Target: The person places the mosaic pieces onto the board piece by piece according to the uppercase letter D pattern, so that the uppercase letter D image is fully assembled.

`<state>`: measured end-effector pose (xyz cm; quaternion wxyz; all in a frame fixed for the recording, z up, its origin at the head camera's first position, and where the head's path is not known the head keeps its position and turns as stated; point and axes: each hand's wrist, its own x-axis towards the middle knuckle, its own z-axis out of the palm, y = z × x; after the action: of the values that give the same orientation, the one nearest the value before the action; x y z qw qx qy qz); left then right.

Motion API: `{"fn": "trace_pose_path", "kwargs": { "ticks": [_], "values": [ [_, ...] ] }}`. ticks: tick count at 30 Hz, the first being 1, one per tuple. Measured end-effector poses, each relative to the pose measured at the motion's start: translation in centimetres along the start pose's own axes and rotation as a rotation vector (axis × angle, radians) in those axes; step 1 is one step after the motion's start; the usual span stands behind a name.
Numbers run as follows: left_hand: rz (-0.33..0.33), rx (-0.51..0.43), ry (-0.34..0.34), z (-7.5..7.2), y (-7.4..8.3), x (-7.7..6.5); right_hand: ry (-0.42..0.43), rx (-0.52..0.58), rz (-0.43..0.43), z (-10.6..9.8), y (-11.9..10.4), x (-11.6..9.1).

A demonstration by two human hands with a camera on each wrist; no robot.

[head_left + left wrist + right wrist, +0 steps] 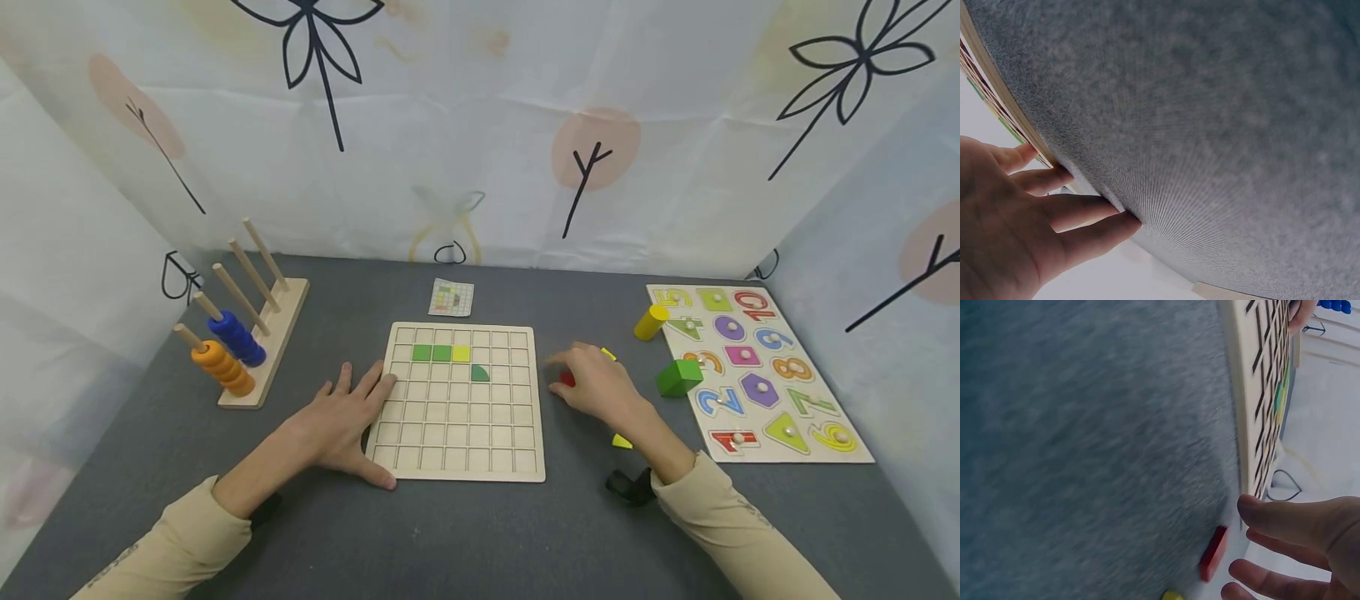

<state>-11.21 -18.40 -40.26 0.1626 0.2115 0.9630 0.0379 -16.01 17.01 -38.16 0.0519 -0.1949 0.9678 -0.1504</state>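
Note:
A wooden grid board (457,412) lies flat on the grey table. In its upper rows sit two green squares (422,353), a yellow square (461,354) and a darker green rounded piece (479,373). Along the board's left side rests my left hand (348,429), fingers spread, some touching the rim. My right hand (600,385) hovers right of the board over a small red piece (567,378), partly covering it. In the right wrist view, loosely bent fingers stand apart from the red piece (1213,553), nothing held. Yellow pieces (622,442) lie near that hand, one partly hidden.
A small pattern card (452,297) lies behind the board. To the left stands a peg rack (281,321) with orange and blue rings. A number puzzle (780,375), a green block (679,377) and a yellow cylinder (651,322) are at right. A black object (630,487) lies by the right sleeve.

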Motion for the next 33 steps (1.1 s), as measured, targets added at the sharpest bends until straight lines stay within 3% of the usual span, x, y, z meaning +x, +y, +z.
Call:
{"fn": "trace_pose_path", "kwargs": {
  "ticks": [11, 33],
  "values": [
    [-0.009, 0.003, -0.007, -0.04, 0.08, 0.0, -0.037, -0.025, 0.06, 0.13, 0.8, -0.53],
    [-0.008, -0.002, -0.009, 0.02, 0.11, 0.1, -0.058, -0.022, 0.095, 0.36, 0.49, -0.45]
  ]
}}
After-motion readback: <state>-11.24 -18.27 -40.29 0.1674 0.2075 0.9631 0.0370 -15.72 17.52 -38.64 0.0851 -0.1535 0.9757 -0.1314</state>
